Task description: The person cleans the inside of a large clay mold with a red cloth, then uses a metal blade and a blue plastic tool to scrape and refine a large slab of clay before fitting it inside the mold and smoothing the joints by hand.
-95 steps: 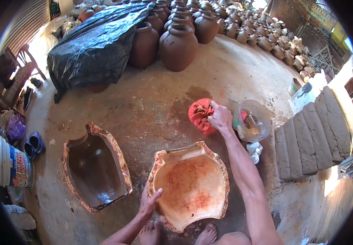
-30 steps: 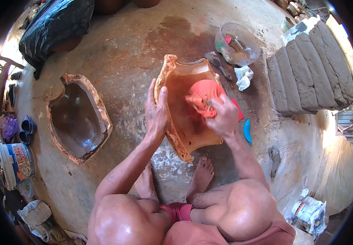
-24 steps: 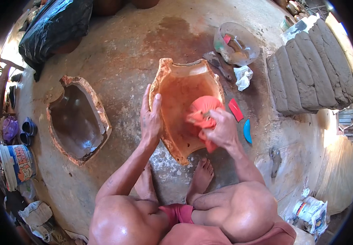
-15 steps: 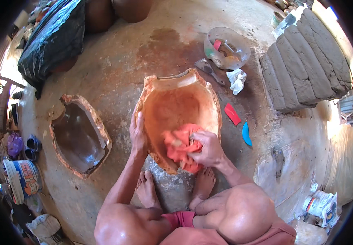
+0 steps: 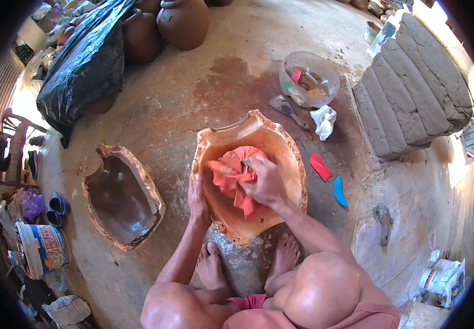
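An orange clay half-pot mould (image 5: 289,156) lies open side up on the floor in front of my feet. My right hand (image 5: 264,181) presses a bunched red-orange cloth (image 5: 231,172) against the inside of the mould. My left hand (image 5: 196,197) grips the mould's left rim, fingers over the edge. A second, darker half mould (image 5: 121,197) lies to the left, untouched.
A clear bowl (image 5: 309,79) with small tools stands beyond the mould, with a metal scraper (image 5: 287,109) and white rag (image 5: 323,120) beside it. Red (image 5: 320,166) and blue (image 5: 339,191) scrapers lie to the right. Clay slabs (image 5: 412,88) are stacked at right; pots (image 5: 182,22) and black plastic (image 5: 83,71) sit behind.
My right hand with the cloth has moved from the bowl area into the mould and rubs around its inside. My left hand stays on the left rim. The view has shifted a little.
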Action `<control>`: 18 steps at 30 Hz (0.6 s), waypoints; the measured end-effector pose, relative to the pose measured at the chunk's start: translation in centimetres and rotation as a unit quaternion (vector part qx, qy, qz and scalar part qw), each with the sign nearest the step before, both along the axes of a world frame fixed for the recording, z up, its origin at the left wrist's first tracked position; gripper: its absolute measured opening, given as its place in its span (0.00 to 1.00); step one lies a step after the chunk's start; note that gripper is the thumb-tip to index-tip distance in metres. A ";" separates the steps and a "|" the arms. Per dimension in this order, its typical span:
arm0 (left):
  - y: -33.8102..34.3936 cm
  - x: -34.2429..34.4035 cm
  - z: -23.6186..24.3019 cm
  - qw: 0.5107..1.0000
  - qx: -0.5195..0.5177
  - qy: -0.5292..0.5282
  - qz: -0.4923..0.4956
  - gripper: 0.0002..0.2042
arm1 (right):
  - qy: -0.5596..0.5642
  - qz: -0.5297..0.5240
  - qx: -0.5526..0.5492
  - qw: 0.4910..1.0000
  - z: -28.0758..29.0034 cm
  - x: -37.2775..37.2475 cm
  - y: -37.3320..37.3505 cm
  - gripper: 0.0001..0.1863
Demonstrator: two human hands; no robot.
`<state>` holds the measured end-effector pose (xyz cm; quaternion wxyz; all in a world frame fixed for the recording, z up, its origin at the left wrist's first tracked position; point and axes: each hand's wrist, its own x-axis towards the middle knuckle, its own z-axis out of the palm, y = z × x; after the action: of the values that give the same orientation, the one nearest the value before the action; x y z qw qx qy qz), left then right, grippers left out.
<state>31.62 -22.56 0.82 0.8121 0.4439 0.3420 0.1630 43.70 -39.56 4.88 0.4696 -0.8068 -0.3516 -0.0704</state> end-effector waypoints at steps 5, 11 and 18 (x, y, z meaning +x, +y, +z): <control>0.1 -0.2 1.4 0.999 0.032 -0.028 -0.018 0.25 | -0.011 0.044 -0.001 0.999 1.5 1.0 0.2 0.19; 1.1 -0.6 0.6 0.999 -0.004 -0.024 -0.023 0.30 | -0.155 -0.028 0.117 0.980 5.4 2.1 2.8 0.15; 1.0 -0.8 -0.2 0.998 0.017 -0.023 -0.056 0.41 | -0.132 -0.022 0.079 0.988 3.2 3.5 5.1 0.25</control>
<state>30.79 -21.51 0.59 0.8201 0.4719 0.2949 0.1329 47.22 -34.45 8.10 0.4800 -0.7583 -0.3856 -0.2142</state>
